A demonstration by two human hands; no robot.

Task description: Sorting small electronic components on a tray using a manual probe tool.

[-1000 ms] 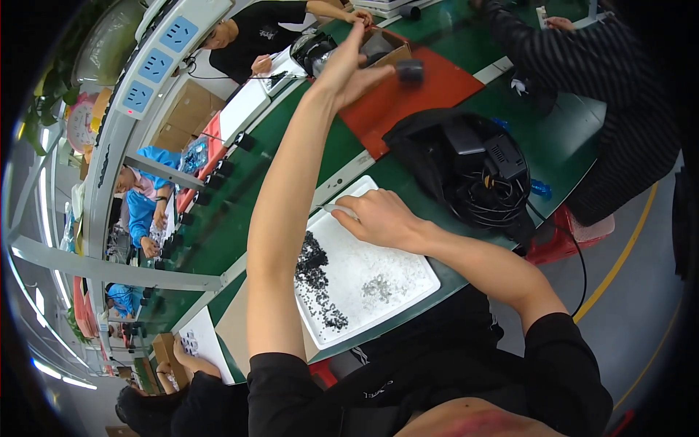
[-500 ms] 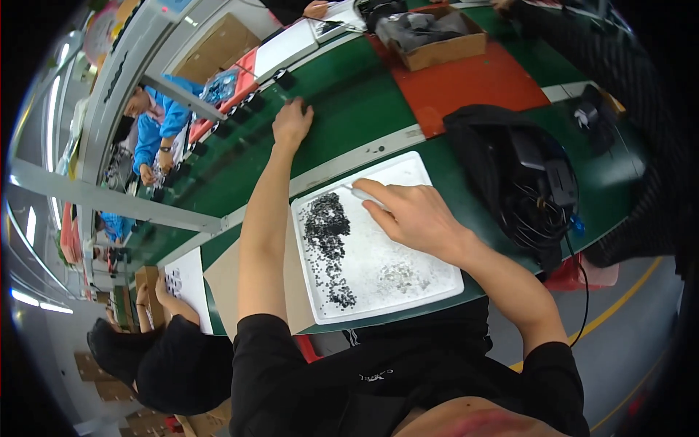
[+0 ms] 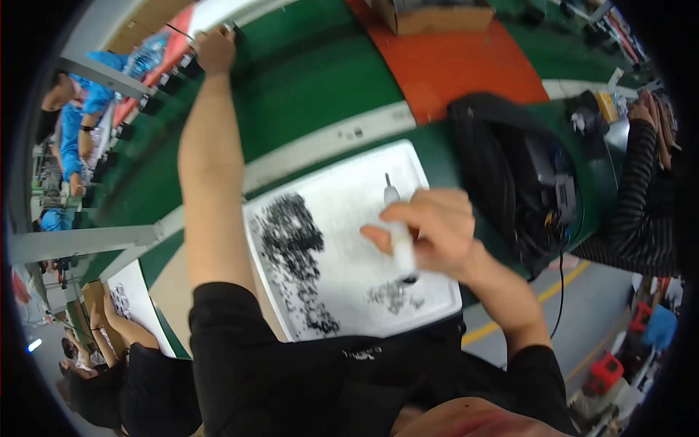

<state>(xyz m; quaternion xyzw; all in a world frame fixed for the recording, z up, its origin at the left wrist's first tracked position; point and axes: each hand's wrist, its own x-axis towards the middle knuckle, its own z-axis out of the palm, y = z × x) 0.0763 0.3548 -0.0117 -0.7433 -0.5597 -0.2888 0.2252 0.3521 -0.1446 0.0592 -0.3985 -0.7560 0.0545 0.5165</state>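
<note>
My left hand point(image 3: 216, 51) reaches far across the green belt to its far edge. Its fingers are curled at a small black part point(image 3: 232, 30), slightly blurred. Over the white tray point(image 3: 342, 171) my right hand point(image 3: 437, 229) grips a white pen-shaped tool point(image 3: 400, 244) with a thin dark tip pointing away from me. The tool is smeared by motion. In the tray, many tiny black pieces point(image 3: 291, 226) lie heaped and scattered along the left side. A small spread of pale, clear-looking bits point(image 3: 393, 297) lies near the front right, below my right hand.
Several black parts point(image 3: 171, 81) line the belt's far edge, beside a person in blue point(image 3: 84, 109). An orange-red mat point(image 3: 455, 73) crosses the belt under a cardboard box point(image 3: 437, 20). A black bag point(image 3: 502, 167) with cables lies right of the tray. A grey post point(image 3: 87, 242) stands left.
My left hand has moved farther out and left, up to the belt's far edge. The right hand has turned the tool upright and away from the tray's surface; the view has shifted.
</note>
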